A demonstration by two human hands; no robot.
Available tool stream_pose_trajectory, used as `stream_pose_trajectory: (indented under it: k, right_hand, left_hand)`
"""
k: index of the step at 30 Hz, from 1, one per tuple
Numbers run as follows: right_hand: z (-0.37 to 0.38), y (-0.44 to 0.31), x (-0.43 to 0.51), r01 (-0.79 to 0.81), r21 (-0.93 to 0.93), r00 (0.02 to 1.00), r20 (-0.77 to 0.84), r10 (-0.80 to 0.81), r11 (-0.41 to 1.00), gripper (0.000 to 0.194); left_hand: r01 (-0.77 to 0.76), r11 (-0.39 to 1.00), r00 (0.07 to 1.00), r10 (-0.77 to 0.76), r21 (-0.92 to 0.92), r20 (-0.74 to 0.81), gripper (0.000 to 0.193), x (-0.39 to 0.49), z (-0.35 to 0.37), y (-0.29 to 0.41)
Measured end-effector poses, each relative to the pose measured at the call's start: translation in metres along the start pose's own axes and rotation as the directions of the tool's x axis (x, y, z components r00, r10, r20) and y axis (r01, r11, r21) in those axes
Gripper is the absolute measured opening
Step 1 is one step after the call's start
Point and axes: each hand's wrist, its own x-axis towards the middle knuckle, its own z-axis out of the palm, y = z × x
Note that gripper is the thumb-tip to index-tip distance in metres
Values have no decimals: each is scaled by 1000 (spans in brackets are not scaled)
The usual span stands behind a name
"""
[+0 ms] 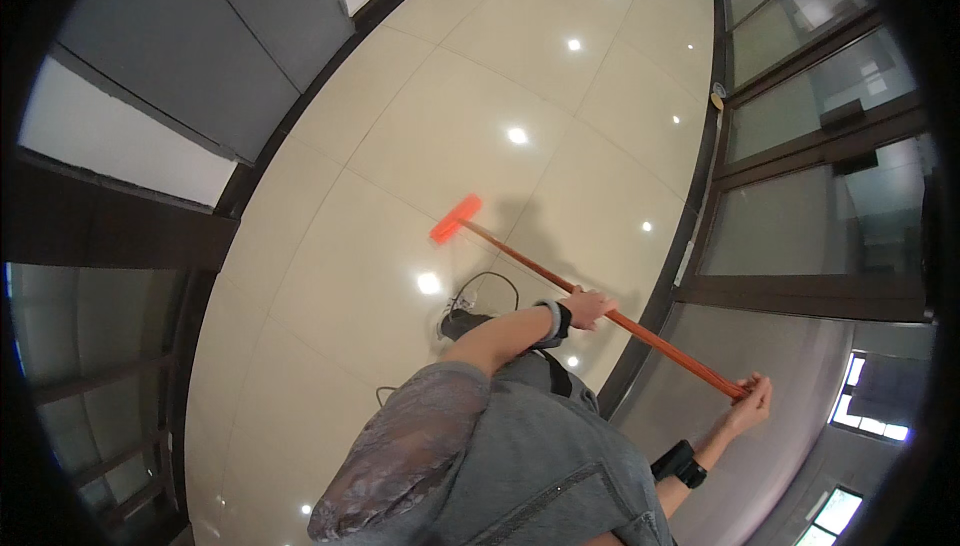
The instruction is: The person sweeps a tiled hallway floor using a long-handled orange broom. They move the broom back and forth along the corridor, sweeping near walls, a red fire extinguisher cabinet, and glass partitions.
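Observation:
A long-handled broom slants across the view, its bright orange head (455, 219) low over or on the tiled floor; contact is not plain. My left hand (589, 307) grips the reddish-brown handle (667, 351) partway along. My right hand (751, 402) holds the handle's upper end, out to the right of my body. Wristbands circle the left wrist, and a black watch-like device (679, 463) is strapped to the right one. The broom head is slightly blurred.
Glossy cream floor tiles (480, 95) reflect ceiling lights. Dark skirting and grey doors (195, 35) line the left; brown-framed glass panels (787, 223) line the right. A thin black cable (504, 274) loops beside my shoe (459, 309). A small yellowish object (717, 101) sits by the right-hand skirting.

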Motion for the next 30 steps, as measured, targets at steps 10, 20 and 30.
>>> stream_pose_trajectory:
  k: [10, 20, 30]
  right_hand:
    - [153, -5, -86, -695, 534, 618, 786, 19, 482, 26]
    - [126, -29, -125, -572, 607, 749, 661, 50, 551, 27]
    - [-9, -83, -76, 43, 743, 991, 52, -121, 667, 20]
  left_hand:
    - [479, 877, 861, -479, -44, -172, 69, -140, -27, -142]
    - [366, 858, 890, -436, 361, 133, 96, -146, -28, -132]
    - [-258, 960, 933, 278, -113, 228, 71, -35, -21, 0]
